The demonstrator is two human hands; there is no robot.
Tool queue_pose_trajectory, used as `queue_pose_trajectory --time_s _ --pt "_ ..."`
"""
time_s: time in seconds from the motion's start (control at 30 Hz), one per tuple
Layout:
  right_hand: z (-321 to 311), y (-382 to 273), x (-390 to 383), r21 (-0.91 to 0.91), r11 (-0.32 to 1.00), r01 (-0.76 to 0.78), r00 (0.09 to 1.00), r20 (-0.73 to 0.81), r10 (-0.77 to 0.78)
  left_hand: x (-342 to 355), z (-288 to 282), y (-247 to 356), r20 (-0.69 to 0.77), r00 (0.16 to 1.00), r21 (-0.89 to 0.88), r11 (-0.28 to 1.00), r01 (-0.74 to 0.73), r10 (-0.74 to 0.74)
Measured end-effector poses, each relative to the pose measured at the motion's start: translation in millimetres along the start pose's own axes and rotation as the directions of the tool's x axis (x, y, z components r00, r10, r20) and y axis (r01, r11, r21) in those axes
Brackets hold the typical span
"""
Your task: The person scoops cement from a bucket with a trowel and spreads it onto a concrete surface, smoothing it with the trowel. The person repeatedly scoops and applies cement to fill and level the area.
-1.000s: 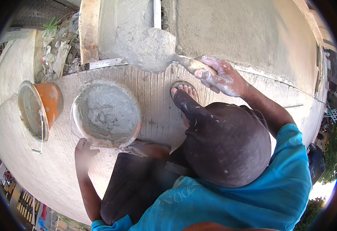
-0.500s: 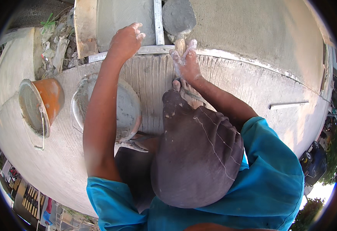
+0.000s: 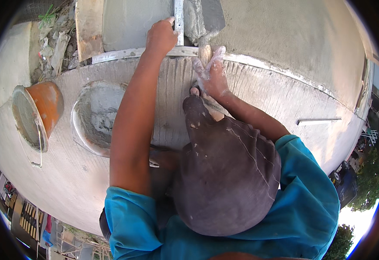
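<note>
Left hand (image 3: 162, 37) has moved right to metal bar (image 3: 179, 26), top centre; half-curled, grip unclear. Right hand (image 3: 214, 78) closed round wooden-handled trowel (image 3: 214, 19), upper centre. 2 buckets (image 3: 51, 103) at left.

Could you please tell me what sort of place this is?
Most likely an outdoor construction site: a smoothed grey cement surface edged by a metal strip, a trowel in the right hand, and a bucket with grey mix inside.
</note>
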State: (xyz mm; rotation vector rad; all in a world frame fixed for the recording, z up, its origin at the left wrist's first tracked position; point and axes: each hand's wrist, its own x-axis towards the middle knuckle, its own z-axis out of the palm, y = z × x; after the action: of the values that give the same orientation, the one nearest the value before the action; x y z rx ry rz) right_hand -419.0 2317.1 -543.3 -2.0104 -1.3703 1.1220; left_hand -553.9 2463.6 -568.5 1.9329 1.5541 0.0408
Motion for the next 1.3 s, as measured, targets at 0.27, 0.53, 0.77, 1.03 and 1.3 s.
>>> queue_pose_trajectory --time_s 0.27,0.53,0.77,1.03,1.3 --pt "-92 -18 9 0.090 0.992 -0.084 0.992 0.104 0.074 3 -13 1 0.086 0.996 -0.008 1.000 0.006 -0.006" --pt "-182 83 67 -0.509 0.846 0.159 0.980 0.185 -0.072 6 -4 0 -0.015 0.999 -0.013 0.999 -0.037 0.037" --pt "-141 97 58 -0.622 0.779 0.074 0.971 0.224 0.086 2 -9 5 -0.009 1.000 -0.036 0.999 0.001 -0.001" --pt "-174 132 67 -0.635 0.477 0.607 0.788 0.404 -0.465 4 -7 4 -0.014 1.000 -0.019 1.000 0.005 -0.006" --pt "-182 111 73 -0.634 0.728 0.261 0.956 0.276 -0.102 3 -4 6 -0.040 0.999 -0.001 1.000 -0.014 0.014"
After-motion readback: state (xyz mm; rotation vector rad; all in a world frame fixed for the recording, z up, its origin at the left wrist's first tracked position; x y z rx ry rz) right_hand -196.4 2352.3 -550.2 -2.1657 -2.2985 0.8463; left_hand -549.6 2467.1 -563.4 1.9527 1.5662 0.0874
